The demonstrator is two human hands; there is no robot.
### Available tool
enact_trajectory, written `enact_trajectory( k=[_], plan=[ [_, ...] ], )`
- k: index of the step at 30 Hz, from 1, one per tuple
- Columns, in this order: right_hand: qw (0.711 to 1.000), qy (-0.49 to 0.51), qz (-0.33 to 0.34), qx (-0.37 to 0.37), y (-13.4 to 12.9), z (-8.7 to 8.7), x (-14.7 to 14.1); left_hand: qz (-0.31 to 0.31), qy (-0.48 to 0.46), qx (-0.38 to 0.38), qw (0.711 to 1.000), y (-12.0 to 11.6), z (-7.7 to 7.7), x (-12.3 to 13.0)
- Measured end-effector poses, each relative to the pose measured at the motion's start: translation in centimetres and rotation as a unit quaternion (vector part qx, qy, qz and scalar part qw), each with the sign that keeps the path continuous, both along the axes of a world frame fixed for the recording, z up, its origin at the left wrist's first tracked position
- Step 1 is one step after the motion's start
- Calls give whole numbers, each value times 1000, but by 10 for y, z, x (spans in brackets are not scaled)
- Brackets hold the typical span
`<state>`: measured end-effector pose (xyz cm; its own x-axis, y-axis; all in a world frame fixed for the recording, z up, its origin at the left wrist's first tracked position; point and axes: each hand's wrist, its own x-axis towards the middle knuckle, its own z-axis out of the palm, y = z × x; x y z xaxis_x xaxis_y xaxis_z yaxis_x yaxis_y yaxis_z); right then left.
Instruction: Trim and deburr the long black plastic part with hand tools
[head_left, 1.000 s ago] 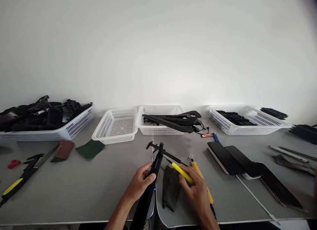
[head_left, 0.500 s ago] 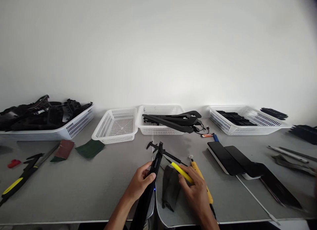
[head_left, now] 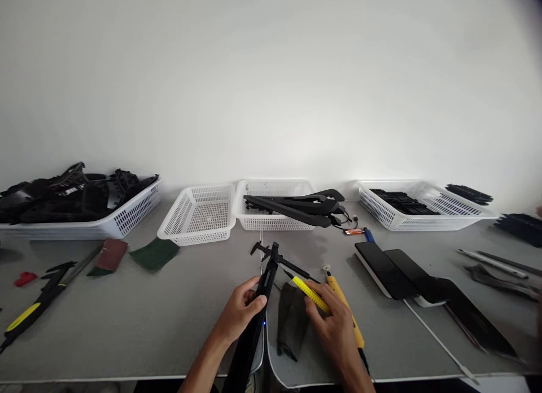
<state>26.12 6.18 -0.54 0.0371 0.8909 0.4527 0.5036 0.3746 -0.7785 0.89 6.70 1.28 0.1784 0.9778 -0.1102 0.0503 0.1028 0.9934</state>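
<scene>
A long black plastic part (head_left: 250, 337) runs up from the table's front edge, and my left hand (head_left: 237, 313) is closed round it, thumb on top. My right hand (head_left: 336, 325) pinches a yellow-handled tool (head_left: 310, 293) like a pen. Its thin dark tip points at the part's far end; whether they touch, I cannot tell. A dark grey cloth (head_left: 290, 325) lies between the part and my right hand. Just beyond the part's end rests a black caliper (head_left: 295, 267). Beside my right hand lies a yellow-orange corded tool (head_left: 358, 331), partly covered by it.
White baskets stand along the wall: one with black parts (head_left: 110, 226), an empty one (head_left: 197, 235), one with long black pieces (head_left: 275, 221), another (head_left: 376, 212) at right. Phones (head_left: 385, 271) lie right; sandpaper (head_left: 156, 253) and a yellow-black tool (head_left: 29, 314) lie left.
</scene>
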Motion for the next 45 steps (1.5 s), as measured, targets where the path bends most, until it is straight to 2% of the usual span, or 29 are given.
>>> enact_trajectory(
  k=[10,19,24,33,39,45],
  plan=[
    [1000,-16,16,7,-3,9,-3,17,-23,-3,1000,1,-6,-1],
    [999,-22,28,-12,-4,12,-4,12,-18,4,1000,3,-3,-1],
    [998,-34,42,-13,-5,11,-4,33,-10,-2,999,3,-5,-2],
    [995,-58,74,-32,-7,20,-6,31,-35,1,999,4,-4,0],
    [994,-37,87,-59,-8,18,-6,60,-39,-1,997,4,0,2],
    [994,-3,69,-87,-5,14,-5,141,-36,18,989,11,-8,1]
  ],
)
